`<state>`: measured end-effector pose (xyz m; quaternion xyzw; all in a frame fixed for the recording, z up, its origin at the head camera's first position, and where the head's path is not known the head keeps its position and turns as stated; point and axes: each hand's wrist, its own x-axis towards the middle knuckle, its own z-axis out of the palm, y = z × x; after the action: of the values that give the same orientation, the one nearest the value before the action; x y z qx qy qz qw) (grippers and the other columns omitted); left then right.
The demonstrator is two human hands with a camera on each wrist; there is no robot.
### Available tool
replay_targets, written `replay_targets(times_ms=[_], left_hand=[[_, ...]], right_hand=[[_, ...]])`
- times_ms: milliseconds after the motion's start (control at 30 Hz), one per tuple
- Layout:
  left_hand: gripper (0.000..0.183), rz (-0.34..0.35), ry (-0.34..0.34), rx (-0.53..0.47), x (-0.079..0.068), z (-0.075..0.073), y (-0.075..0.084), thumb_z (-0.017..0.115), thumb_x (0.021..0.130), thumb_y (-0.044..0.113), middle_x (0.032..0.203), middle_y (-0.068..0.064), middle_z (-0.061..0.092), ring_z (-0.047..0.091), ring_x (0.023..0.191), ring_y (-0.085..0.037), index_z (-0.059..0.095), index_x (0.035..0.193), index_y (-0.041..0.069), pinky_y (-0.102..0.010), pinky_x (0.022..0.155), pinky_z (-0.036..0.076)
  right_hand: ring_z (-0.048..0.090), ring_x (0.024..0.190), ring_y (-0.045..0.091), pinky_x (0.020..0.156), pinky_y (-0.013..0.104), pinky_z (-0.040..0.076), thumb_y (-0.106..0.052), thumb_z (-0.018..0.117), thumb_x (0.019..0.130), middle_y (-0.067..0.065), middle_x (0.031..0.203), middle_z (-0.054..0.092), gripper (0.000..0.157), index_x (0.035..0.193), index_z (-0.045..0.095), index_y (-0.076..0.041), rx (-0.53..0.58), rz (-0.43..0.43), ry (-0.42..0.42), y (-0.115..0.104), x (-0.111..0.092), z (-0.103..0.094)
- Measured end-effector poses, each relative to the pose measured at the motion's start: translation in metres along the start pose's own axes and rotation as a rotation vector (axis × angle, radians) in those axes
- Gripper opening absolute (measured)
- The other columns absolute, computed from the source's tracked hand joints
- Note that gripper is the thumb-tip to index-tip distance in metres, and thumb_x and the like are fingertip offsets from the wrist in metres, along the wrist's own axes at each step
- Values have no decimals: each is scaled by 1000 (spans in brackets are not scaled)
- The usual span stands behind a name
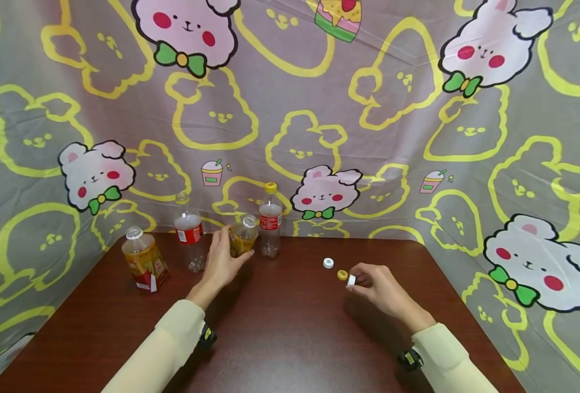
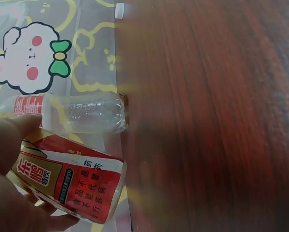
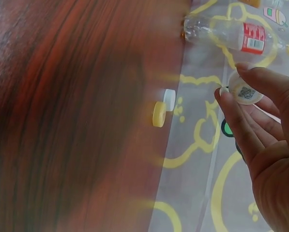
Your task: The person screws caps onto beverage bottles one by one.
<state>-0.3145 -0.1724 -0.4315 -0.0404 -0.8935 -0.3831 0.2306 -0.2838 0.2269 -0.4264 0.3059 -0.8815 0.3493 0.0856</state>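
My left hand grips a gold-and-red drink bottle around its side, the neck tilted to the right in the head view. Just right of it stands a clear plastic bottle with a red label and a yellow cap. Over the right part of the table, my right hand pinches a white bottle cap between thumb and fingers; a printed square code shows on it. A yellow cap and another white cap lie on the table beside those fingertips.
Left of my left hand stand a clear bottle with a red-and-white label and no cap, and a second gold-and-red bottle. The brown table ends at a patterned cloth behind and at the sides.
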Motion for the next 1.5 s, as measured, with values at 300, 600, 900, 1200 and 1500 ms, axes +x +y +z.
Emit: replay_targets(times_ms=[300, 600, 900, 1200, 1500], left_hand=[[83, 114, -72, 52, -10, -7, 9, 87, 79, 31, 126, -22, 52, 51, 117, -41, 41, 142, 4, -56, 99, 42], [80, 192, -88, 88, -23, -6, 10, 88, 77, 35, 124, -14, 54, 53, 110, -35, 45, 140, 11, -51, 93, 46], [81, 231, -132, 112, -36, -5, 14, 90, 74, 35, 120, -8, 54, 60, 103, -28, 48, 141, 16, -50, 85, 52], [80, 261, -162, 154, -46, -5, 17, 90, 73, 37, 120, -5, 53, 59, 101, -26, 50, 141, 20, -51, 78, 53], [81, 323, -157, 194, -55, -4, 19, 91, 71, 40, 116, -4, 55, 59, 95, -23, 54, 140, 19, -46, 74, 51]], right_hand=[[70, 83, 11, 76, 30, 58, -6, 82, 83, -2, 93, 71, 22, 101, 69, -12, 52, -20, 6, -8, 6, 1], [70, 85, 13, 80, 31, 57, -11, 81, 85, -1, 95, 71, 23, 105, 70, -9, 138, 23, -1, -15, 11, 8], [72, 88, 25, 72, 33, 58, -14, 81, 86, 6, 96, 72, 26, 109, 69, -8, 319, 56, -7, -25, 16, 17], [70, 90, 28, 70, 34, 59, -12, 82, 85, 12, 103, 70, 30, 112, 69, -10, 404, 49, -8, -36, 25, 26], [71, 89, 20, 69, 35, 58, -18, 82, 86, 4, 99, 72, 31, 112, 67, -10, 396, 42, -33, -44, 34, 33]])
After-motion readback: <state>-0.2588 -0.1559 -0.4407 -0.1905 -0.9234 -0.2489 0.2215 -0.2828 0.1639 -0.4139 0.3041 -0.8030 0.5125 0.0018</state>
